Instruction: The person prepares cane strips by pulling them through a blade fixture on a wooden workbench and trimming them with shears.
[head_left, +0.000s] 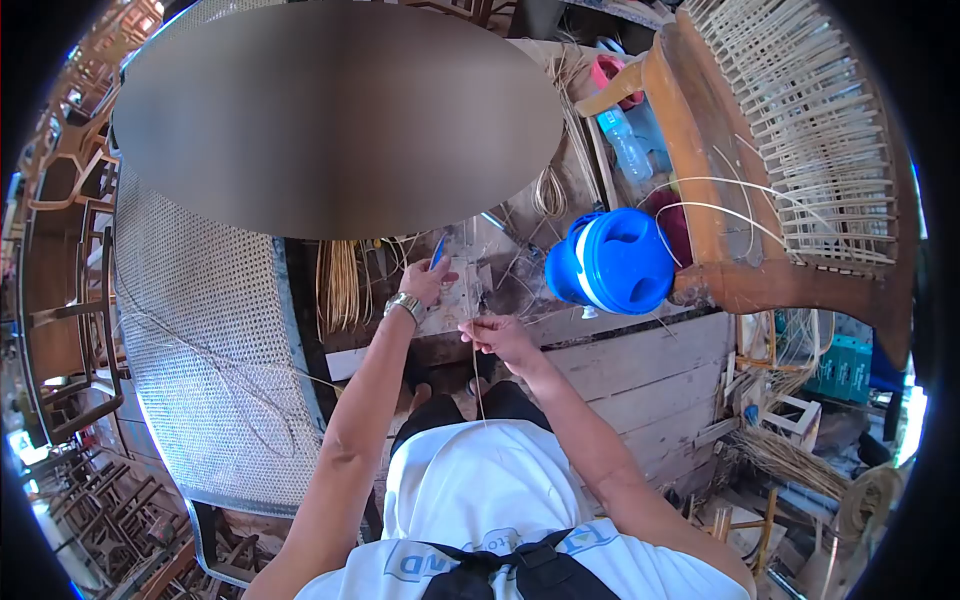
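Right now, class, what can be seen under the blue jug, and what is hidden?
Some of the worn wooden surface shows beside the blue jug. Whatever lies directly beneath is covered by the jug, so it cannot be seen.

Single head cam, looks forward and steeply down over wearer's shirt [478, 475]. Wide fisheye, arm's-length from hands [497, 340].

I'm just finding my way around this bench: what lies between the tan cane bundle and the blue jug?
The head view shows the left hand, holding a blue tool, nearer the bundle, then worn boards toward the jug.
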